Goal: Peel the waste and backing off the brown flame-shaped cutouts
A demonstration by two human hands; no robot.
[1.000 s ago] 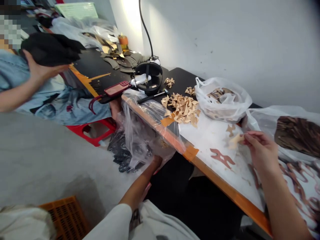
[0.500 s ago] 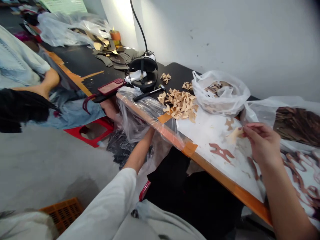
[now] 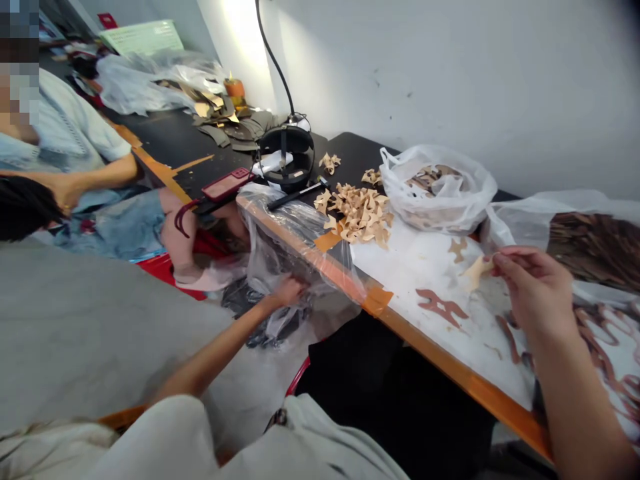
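My right hand (image 3: 537, 283) pinches a pale tan cut-out piece (image 3: 477, 271) between thumb and fingertips, above the white work surface (image 3: 400, 267). Beneath it lie a brown cut-out piece (image 3: 441, 307) with curved arms and a smaller tan piece (image 3: 457, 249). Below the table edge, my left hand (image 3: 291, 291) is closed, at the clear plastic bag (image 3: 267, 250) that hangs there. What its fingers hold, if anything, is hidden. A heap of tan cut-out pieces (image 3: 363, 213) rests on the table between the two hands.
Behind the heap stands a white plastic bag (image 3: 440, 193) of brown pieces. A hammer (image 3: 297, 193), a black headset-like object (image 3: 286, 157) and a phone (image 3: 227, 185) lie to its left. Another person (image 3: 100, 160) sits at left. Brown strips (image 3: 595, 253) fill a bag at right.
My left hand has come down and back from beneath the table's edge into view beside the hanging plastic. My right hand still holds the tan piece, shifted slightly right.
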